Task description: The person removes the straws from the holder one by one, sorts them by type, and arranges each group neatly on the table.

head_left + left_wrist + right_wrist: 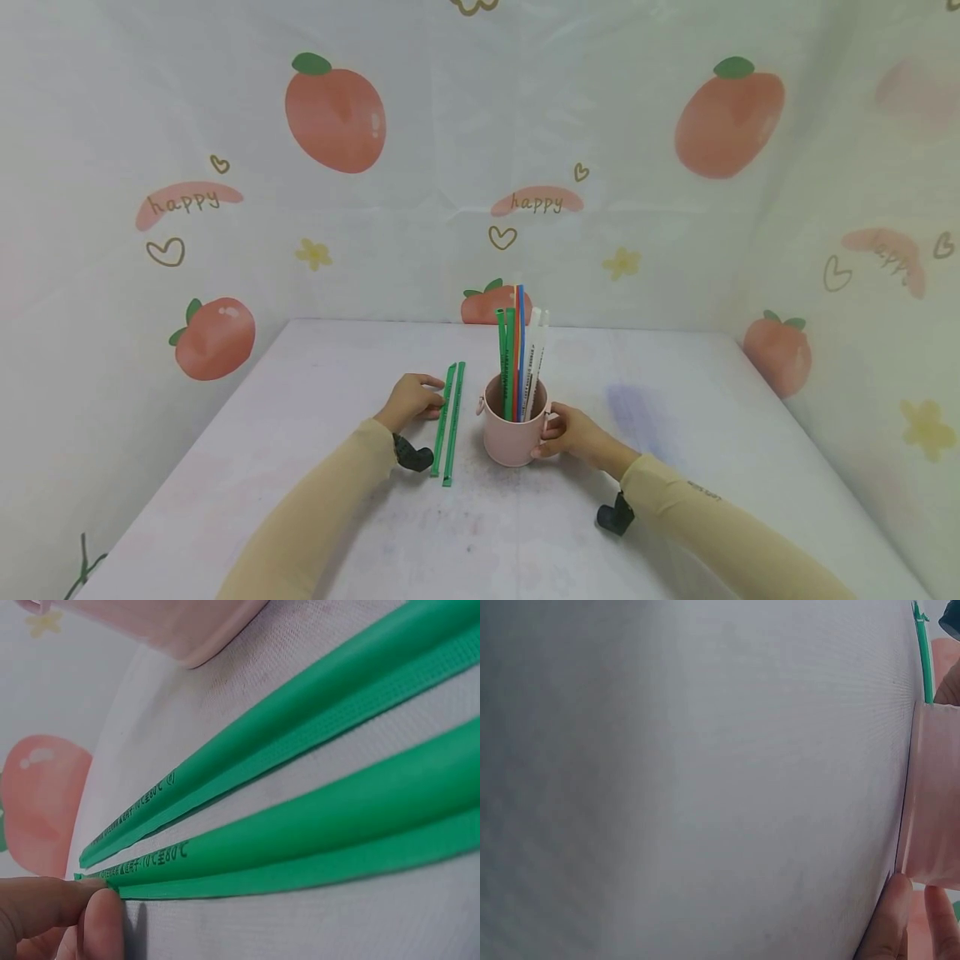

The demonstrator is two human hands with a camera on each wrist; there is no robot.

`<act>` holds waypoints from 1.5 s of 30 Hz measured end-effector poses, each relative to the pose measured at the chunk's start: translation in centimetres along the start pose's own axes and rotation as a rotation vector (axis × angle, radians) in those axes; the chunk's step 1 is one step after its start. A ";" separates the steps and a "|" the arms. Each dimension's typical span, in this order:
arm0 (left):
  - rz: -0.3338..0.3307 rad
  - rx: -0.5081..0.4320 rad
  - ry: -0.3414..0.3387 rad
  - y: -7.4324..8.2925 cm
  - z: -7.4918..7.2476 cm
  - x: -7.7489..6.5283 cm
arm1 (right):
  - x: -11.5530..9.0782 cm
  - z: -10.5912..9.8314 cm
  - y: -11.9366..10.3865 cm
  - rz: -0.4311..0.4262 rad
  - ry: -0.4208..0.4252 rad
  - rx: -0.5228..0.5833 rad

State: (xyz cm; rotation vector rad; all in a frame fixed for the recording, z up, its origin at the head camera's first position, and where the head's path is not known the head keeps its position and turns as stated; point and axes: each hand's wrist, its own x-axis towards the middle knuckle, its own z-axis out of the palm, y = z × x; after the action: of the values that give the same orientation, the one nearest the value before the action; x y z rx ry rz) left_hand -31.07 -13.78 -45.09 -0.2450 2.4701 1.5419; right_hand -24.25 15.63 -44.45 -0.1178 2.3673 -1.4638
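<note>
Two green wrapped straws lie side by side on the white table. My left hand [411, 401] is at the left straw [439, 440], and in the left wrist view its thumb and finger pinch that straw near its far end. The other straw [453, 433] lies just to the right, untouched. A pink cup [508, 443] stands upright beside them, holding green straws [510, 358], a red and a blue one, and white straws [533, 362]. My right hand [576, 433] holds the cup at its right side, by the handle; the right wrist view shows fingertips against the cup wall.
The white table [337, 350] bears faint stains and a bluish smudge [633, 408] on the right. Behind it hangs a white curtain [450, 125] printed with peaches, hearts and the word happy. A dark wrist camera [617, 515] sits on the right wrist.
</note>
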 end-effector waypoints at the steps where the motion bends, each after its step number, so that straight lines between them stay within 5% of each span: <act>1: 0.004 0.000 0.000 0.0 0.0 -0.1 | 0.0 0.0 0.0 0.000 -0.001 0.001; 18: 0.017 -0.050 -0.007 0.2 -0.3 -0.8 | 0.1 0.0 0.1 -0.004 -0.006 0.005; 28: -0.042 -0.216 -0.024 0.6 -1.1 -0.2 | 0.1 0.0 0.2 0.011 0.004 -0.014; 38: 0.111 -0.230 -0.074 3.6 -1.6 -1.6 | 0.0 0.0 0.2 0.012 -0.002 -0.005; 45: 0.228 -0.314 -0.138 6.0 -0.4 -3.5 | -0.1 0.1 0.1 -0.005 -0.004 -0.002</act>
State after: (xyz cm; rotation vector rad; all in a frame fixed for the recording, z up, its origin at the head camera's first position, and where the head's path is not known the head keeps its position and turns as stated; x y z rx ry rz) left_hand -29.24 -11.44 -38.79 0.0960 2.2047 1.9672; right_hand -24.12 15.65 -44.50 -0.1266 2.3676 -1.4616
